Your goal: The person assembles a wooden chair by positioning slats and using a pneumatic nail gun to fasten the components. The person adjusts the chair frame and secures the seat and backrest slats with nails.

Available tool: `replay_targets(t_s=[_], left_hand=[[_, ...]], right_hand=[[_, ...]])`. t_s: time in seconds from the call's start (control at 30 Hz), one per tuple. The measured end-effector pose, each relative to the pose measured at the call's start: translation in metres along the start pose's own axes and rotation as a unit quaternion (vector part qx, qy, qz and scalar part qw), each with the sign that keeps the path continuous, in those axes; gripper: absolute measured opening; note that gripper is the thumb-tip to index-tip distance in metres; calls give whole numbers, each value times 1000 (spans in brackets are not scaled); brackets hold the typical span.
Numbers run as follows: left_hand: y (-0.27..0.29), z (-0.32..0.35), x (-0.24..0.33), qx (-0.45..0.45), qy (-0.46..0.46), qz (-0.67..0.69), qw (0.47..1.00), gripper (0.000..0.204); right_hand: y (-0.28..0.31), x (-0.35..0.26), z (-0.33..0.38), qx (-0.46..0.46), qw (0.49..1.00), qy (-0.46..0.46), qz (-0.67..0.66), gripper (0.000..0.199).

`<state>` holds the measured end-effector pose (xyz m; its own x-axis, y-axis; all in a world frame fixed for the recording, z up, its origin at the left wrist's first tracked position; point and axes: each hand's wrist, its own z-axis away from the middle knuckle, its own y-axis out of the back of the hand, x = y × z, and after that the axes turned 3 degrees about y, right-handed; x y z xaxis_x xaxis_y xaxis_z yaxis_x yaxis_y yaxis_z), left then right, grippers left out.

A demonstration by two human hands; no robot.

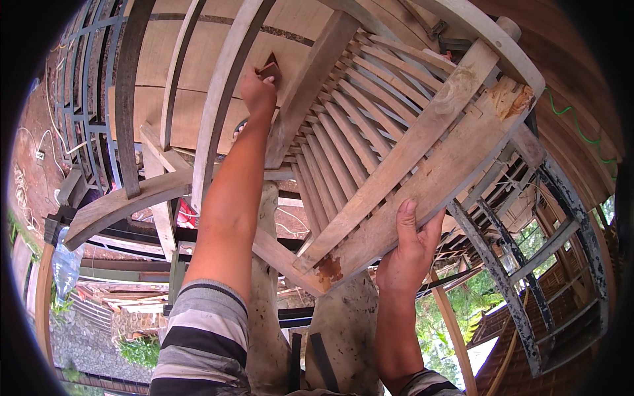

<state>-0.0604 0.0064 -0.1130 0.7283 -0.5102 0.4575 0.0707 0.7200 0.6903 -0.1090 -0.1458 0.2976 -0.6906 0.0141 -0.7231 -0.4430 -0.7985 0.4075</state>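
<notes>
Your left hand point(259, 96) is at the upper middle of the frame, fingers bent closely round a small reddish-brown piece point(269, 69), thumb laid against it; a dark tip of something shows just above, too small to make out; the tan boards point(178, 69) spread behind that hand at the upper left. Your right hand point(401, 264), right of centre and lower down, is partly closed on the wide outer rail point(449, 162) of the wooden frame; your thumb lies up along the rail's face, while the other fingers pass behind its edge, mostly out of sight.

The frame fills the middle and upper right, tilted across the view; a narrower inner rail point(409, 142) runs beside the outer one, and thin slats point(343, 162) fan between it and a thick crosspiece point(310, 86); the outer rail has a rough orange-brown patch near each end. Long curved bars point(228, 86) rise left of your forearm; a curved wooden arm point(125, 201) reaches toward the left edge; a clear plastic bottle point(66, 267) hangs at the lower left; at the lower right stands a rack with flaking paint point(548, 251); a green cord point(569, 115) loops above it.
</notes>
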Motion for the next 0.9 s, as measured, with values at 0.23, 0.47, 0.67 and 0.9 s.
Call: replay_targets(t_s=[0.23, 0.47, 0.67, 0.9], left_hand=[[22, 20, 4, 29, 21, 91, 995, 27], [98, 80, 51, 32, -125, 171, 977, 18], [189, 151, 155, -77, -122, 298, 944, 20], [211, 203, 286, -249, -113, 490, 827, 14]], right_hand=[[1, -9, 9, 5, 1000, -22, -15, 67], [5, -11, 10, -17, 998, -27, -48, 69], [2, -10, 10, -1, 997, -33, -67, 68], [3, -8, 9, -48, 994, -10, -100, 68]])
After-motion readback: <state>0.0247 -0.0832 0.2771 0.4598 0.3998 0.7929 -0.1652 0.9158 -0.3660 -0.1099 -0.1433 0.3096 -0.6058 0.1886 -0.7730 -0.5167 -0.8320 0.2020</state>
